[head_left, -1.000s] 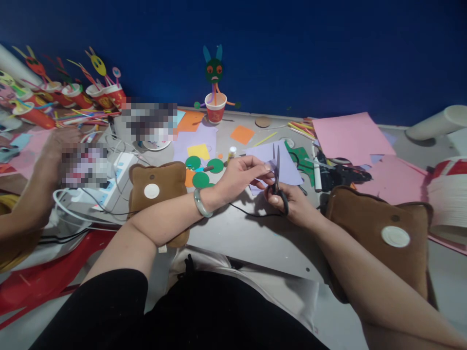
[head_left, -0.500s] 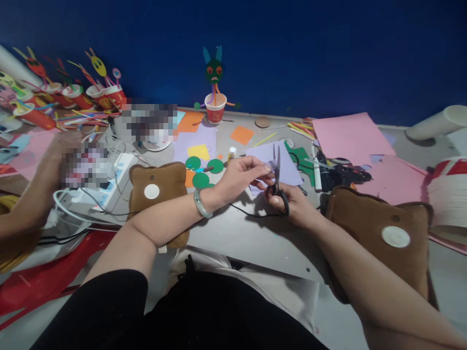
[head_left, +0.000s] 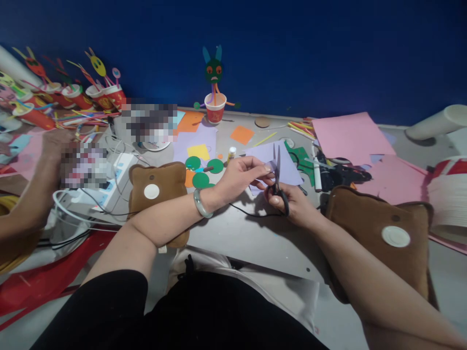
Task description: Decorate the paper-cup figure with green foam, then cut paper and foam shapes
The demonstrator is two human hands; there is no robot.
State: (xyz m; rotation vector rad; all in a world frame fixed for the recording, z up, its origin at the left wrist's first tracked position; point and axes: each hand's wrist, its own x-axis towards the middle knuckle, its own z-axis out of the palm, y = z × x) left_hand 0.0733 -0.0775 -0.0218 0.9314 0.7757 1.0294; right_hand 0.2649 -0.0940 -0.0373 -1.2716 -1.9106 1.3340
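My left hand [head_left: 248, 174] pinches a small piece of purple paper [head_left: 271, 166] between thumb and fingers. Black scissors [head_left: 280, 194] are in my right hand [head_left: 292, 201], with fingers in the handles and the blades pointing up, slightly apart. The small piece is right beside the blades; whether they touch it, I cannot tell. Beneath both hands lies a larger purple sheet [head_left: 288, 154]. Several green paper circles [head_left: 200, 180] are left of my left hand, with a glue stick [head_left: 232, 153] just behind it.
A red paper cup [head_left: 215, 113] with a green-faced figure stands by the blue wall. Brown cushions [head_left: 379, 262] flank my arms. At left are a power strip [head_left: 120, 170], cables and another person's arm [head_left: 40, 189]. Pink sheets [head_left: 352, 136] and a white marker [head_left: 317, 174] lie right.
The other person's hand at the left has shifted slightly. My hands, the scissors and the small purple piece stay practically in place.
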